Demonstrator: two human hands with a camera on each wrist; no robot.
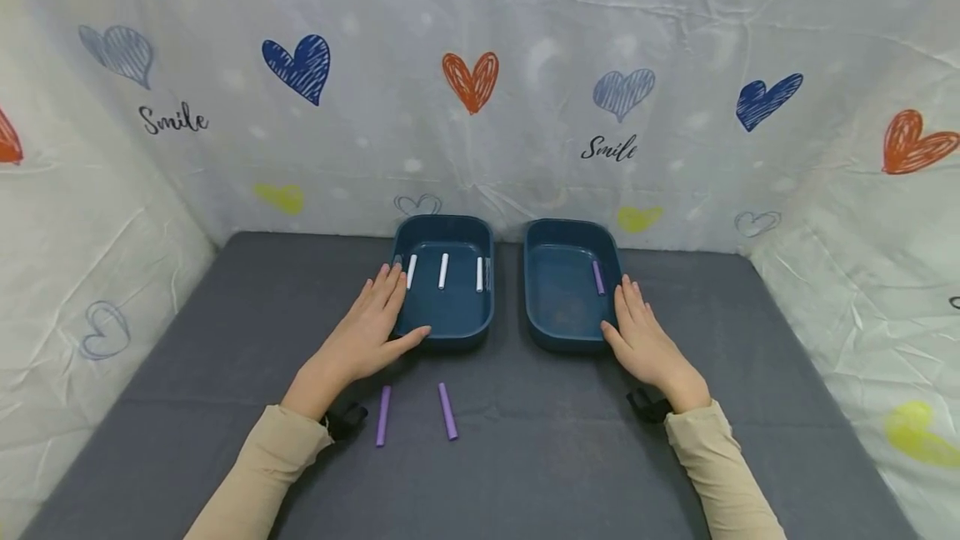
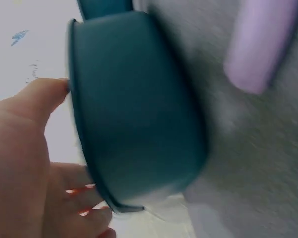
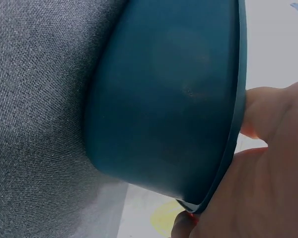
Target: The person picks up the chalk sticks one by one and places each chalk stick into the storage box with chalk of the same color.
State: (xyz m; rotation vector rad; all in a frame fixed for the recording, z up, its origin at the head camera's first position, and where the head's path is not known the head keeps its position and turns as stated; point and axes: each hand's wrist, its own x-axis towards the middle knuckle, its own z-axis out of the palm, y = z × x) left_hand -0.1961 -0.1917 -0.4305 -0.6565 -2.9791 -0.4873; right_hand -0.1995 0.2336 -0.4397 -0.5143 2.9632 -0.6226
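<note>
Blue-green L tray w/ 3 white sticks & R tray w/ 1 purple stick sat on surface; L hand & R hand touched rims, fingers straight, thumbs spread; 2 purple sticks lay in front.

Head view: black "Smile" on white backdrop cloth at 10 o'clock; second "Smile" at 2 o'clock, same cloth.

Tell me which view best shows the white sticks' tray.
The head view: it looks into the tray, three white sticks inside. The left wrist view shows only its outside and rim; the right wrist view, none of it.
</note>
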